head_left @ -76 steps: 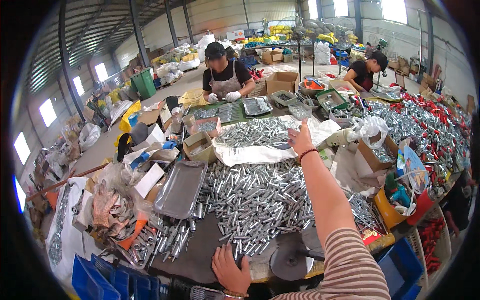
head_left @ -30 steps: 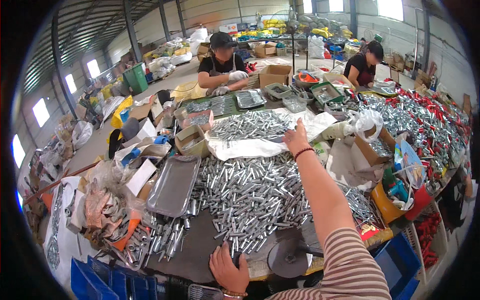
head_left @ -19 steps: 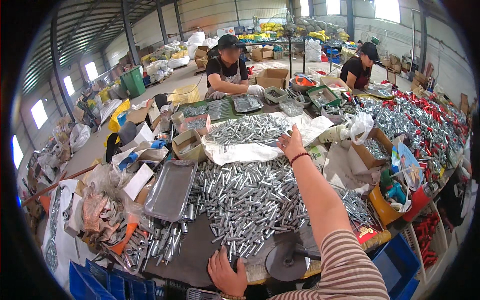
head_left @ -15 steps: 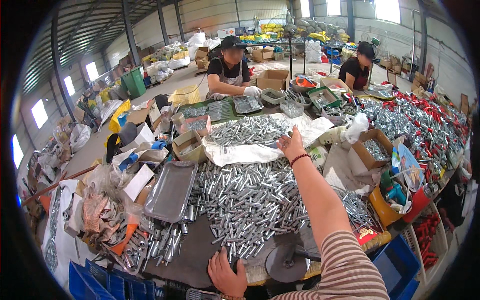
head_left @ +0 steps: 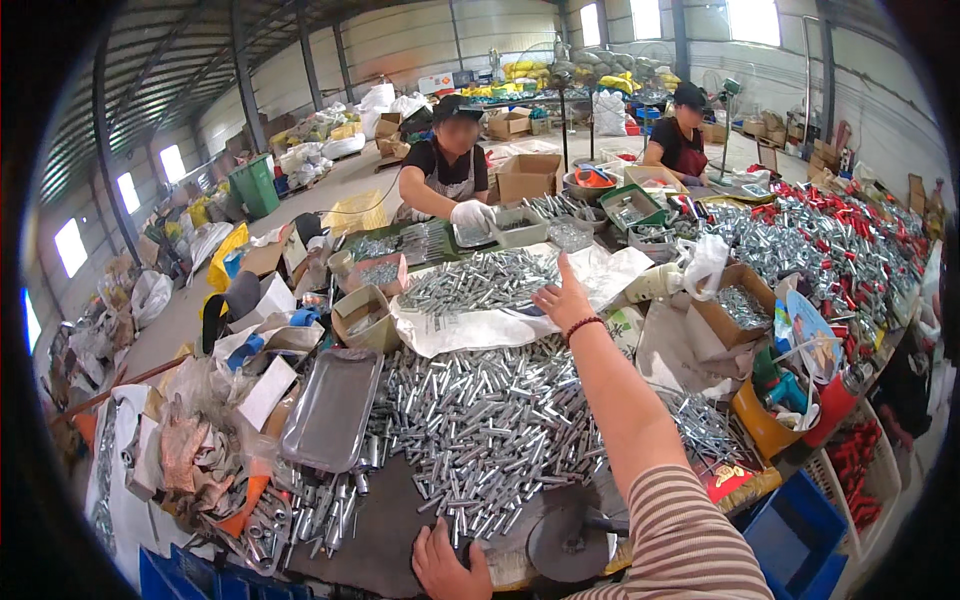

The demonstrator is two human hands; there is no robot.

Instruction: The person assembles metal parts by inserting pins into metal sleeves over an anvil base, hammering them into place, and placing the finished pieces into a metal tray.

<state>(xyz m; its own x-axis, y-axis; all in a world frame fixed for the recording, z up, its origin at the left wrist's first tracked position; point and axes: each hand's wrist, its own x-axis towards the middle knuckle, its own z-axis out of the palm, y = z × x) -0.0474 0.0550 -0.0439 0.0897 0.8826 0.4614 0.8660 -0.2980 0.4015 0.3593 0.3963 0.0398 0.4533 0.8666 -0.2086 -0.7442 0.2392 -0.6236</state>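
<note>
Your right hand (head_left: 565, 299) reaches out over the near right part of a white sheet (head_left: 450, 334), thumb up and fingers extended leftward toward a heap of short metal parts (head_left: 478, 283) lying on that sheet. The hand is wide, with nothing visible in its grip. Your left hand (head_left: 450, 572) lies palm down by the near edge of the table (head_left: 385, 527), fingers out and thumb apart, just short of a larger heap of metal pins (head_left: 490, 425). That heap spreads across the table between your two hands, with a grey tray (head_left: 331, 412) to its left and a dark round disc (head_left: 556, 548) near your left hand.

The step in hand looks like a reach or a gesture across the sheet rather than a grasp. Picking from the upper heap would call for your right fingers to lower among the parts and narrow around a few.

You cannot tell whether the right hand touches the sheet, and its palm side is mostly out of sight. Whatever is under the left palm is hidden, and the lower edge cuts off its wrist. Your right forearm covers part of the pins. Across the table, a co-worker's gloved hand (head_left: 472, 215) hides part of a shallow tray (head_left: 481, 238); what it holds, if anything, is hard to make out.
</note>
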